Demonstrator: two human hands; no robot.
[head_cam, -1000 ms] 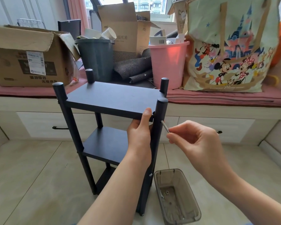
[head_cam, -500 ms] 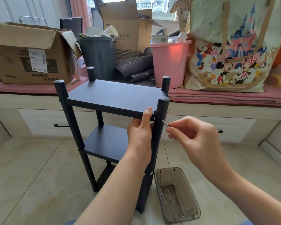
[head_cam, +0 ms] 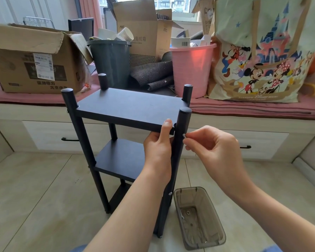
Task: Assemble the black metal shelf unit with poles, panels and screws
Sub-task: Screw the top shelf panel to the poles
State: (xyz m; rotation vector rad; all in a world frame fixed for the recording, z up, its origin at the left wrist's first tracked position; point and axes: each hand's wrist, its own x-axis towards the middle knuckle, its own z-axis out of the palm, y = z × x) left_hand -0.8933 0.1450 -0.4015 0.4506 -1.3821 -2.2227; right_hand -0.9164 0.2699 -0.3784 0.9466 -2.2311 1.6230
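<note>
Standing on the tiled floor (head_cam: 35, 188) below the window bench (head_cam: 244, 122), the black shelf unit (head_cam: 116, 135) has four poles and three panels in place; the top panel (head_cam: 129, 106) sits level between the pole tops. Near its front right corner, the left hand (head_cam: 157, 146) grips the panel's front edge, thumb on top and fingers curled beneath, steadying it against the front right pole (head_cam: 178, 142). Immediately to the right, the right hand (head_cam: 209, 144) pinches a small pale screw (head_cam: 183, 135) between thumb and fingertips, its tip touching the pole's outer side at panel height. Further right on the floor, just beside the pole's foot, a clear plastic tray (head_cam: 198, 217) holds a few small remaining fittings. The frame appears rigid and light enough to tip, so support is best taken at the panel edge close to the joint, as shown. The screw is small, smooth and easily dropped; a fingertip pinch near its head probably suits starting the thread. This joint seems to be among the last to be fastened.
</note>
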